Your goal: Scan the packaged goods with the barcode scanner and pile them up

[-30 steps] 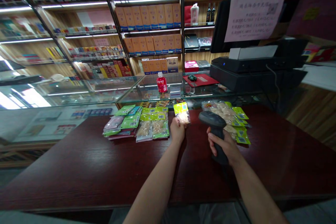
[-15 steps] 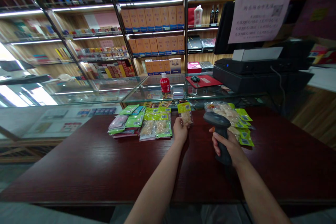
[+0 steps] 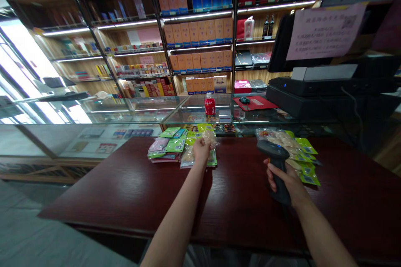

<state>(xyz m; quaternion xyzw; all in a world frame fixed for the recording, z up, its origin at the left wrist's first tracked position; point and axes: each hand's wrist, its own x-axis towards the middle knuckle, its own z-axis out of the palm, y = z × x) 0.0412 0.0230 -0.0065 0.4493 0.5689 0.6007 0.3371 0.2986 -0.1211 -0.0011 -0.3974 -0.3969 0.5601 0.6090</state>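
My left hand (image 3: 201, 150) is closed on the lower end of a clear-and-green snack packet (image 3: 209, 137), held over the middle pile of like packets (image 3: 188, 156). Part of that pile is hidden behind the hand. Just left of it lies a stack of green and pink packets (image 3: 167, 145). My right hand (image 3: 288, 179) wraps round the handle of a dark grey barcode scanner (image 3: 275, 154), whose head points left and away from me. Beyond the scanner, on the right, several more clear-and-green packets (image 3: 305, 156) lie overlapping.
The dark red wooden table (image 3: 140, 200) meets a glass display counter (image 3: 184, 110) at its far edge. On the glass stand a red bottle (image 3: 209, 105) and a computer mouse (image 3: 244, 100) on a red mat (image 3: 258, 103). A black till (image 3: 300, 96) with a monitor is at right.
My left hand has carried the snack packet leftward, from the bare table to over the middle pile. My right hand still holds the scanner. The camera view has turned somewhat left.
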